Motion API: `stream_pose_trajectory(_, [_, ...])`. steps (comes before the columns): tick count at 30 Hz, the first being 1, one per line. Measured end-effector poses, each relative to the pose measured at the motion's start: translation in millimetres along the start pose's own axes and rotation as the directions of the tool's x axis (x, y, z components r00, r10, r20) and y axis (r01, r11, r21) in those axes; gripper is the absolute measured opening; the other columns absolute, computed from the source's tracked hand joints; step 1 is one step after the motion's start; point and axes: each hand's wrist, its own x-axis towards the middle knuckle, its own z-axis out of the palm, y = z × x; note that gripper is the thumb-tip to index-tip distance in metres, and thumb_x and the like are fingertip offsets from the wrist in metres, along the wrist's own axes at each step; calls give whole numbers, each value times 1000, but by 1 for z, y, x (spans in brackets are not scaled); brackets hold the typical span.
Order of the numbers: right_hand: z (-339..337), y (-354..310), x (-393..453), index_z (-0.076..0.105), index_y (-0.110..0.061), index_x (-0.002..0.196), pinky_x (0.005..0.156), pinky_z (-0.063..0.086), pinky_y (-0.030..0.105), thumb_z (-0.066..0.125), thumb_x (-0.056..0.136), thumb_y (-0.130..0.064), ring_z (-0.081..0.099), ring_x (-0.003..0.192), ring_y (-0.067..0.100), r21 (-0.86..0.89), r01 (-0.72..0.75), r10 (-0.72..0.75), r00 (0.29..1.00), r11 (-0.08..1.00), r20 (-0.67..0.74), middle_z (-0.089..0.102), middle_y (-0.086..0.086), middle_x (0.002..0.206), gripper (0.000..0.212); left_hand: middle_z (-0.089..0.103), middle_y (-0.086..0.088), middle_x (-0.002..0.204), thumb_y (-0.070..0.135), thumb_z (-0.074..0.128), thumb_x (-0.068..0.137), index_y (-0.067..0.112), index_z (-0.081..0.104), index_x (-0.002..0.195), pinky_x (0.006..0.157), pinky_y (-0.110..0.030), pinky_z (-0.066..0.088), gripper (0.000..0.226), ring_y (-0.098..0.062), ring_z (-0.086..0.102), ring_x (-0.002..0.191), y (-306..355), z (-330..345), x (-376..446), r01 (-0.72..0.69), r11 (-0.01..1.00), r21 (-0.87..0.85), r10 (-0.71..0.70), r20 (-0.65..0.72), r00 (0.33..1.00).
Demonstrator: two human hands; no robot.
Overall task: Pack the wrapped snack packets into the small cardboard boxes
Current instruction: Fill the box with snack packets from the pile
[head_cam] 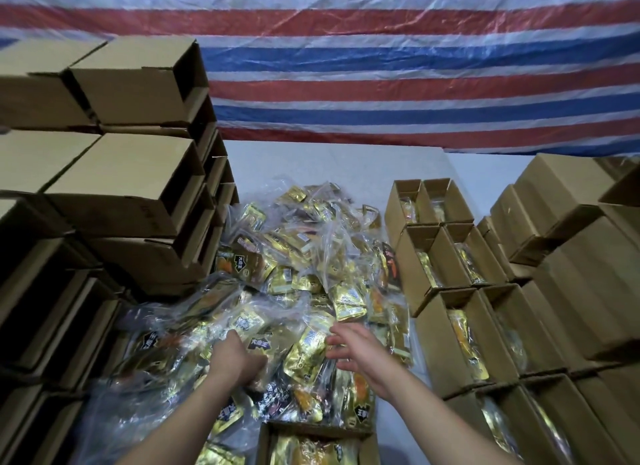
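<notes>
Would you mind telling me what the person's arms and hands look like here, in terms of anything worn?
Both forearms are bare right up to the bottom frame edge: no sleeves show. The left hand and right hand wear no gloves, and no watch, bracelet or ring is visible on either wrist or finger.

Both forearms are bare, with no sleeve showing, from left grip [239, 355] to right grip [360, 352].

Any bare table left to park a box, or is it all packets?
One free patch: bare white table between the striped tarp, the packet pile and the open boxes on the right. Elsewhere crowded: stacked boxes hem the left, filled boxes the right; both hands, left hand and right hand, are on the pile.
</notes>
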Motion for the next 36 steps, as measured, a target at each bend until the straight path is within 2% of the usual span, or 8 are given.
stream_pose_trajectory(10, [4,7,0,57,-15,124,88,55,36,51,102,-32,69,100,22,-16,-18,18,1000,1000,4,66,5,114,28,47,-15,131,25,77,83,8,43,135,68,-24,49,65,-17,52,82,-1,0,-15,-97,995,25,100,-111,989])
stream_pose_trajectory(14, [9,10,1,58,-16,119,87,56,34,50,103,-30,68,99,23,-43,-26,27,999,999,22,66,6,114,22,62,-7,104,30,67,91,6,58,114,68,-26,47,35,-16,54,82,5,-11,-18,-34,993,116,24,81,996])
stream_pose_trajectory(18, [17,14,4,58,-19,110,86,56,34,50,103,-28,68,102,25,-63,-49,50,999,997,19,66,8,112,14,56,-4,76,17,64,94,3,61,88,46,-19,41,15,-11,49,60,-5,-19,-21,27,974,-223,35,265,964])
stream_pose_trajectory(23, [24,22,6,58,-19,109,84,56,30,50,102,-31,65,101,21,-152,-76,80,997,985,17,65,5,111,16,57,-11,87,8,62,94,-3,63,97,67,-28,43,11,-21,52,75,-17,-24,-37,9,876,-481,155,300,941])
stream_pose_trajectory(26, [26,26,5,53,-17,129,99,52,38,50,99,-48,60,111,20,-168,-93,98,995,981,27,60,0,118,43,62,6,99,10,67,92,21,63,99,73,-19,47,14,-10,60,90,-10,-27,-58,-47,774,-631,259,249,933])
stream_pose_trajectory(30, [23,10,-5,51,-37,134,116,33,49,53,87,-65,37,141,36,205,-66,24,980,977,199,49,3,138,55,72,12,99,32,73,79,31,66,109,69,-16,53,31,-6,67,91,20,-48,-95,-254,684,-684,478,156,864])
stream_pose_trajectory(33, [15,-19,-22,64,-13,131,103,47,51,81,67,-59,56,124,41,612,-14,-189,945,791,266,59,26,133,81,72,7,103,33,71,79,31,70,110,71,-18,54,31,-6,68,89,46,-62,-117,-337,590,-734,560,72,825])
stream_pose_trajectory(36, [10,-56,-39,67,-6,125,95,53,50,92,48,-58,61,118,40,703,75,-361,893,707,269,59,28,131,96,70,7,114,27,68,84,38,70,109,75,-25,53,28,-12,67,99,72,-72,-128,-364,487,-794,607,8,795])
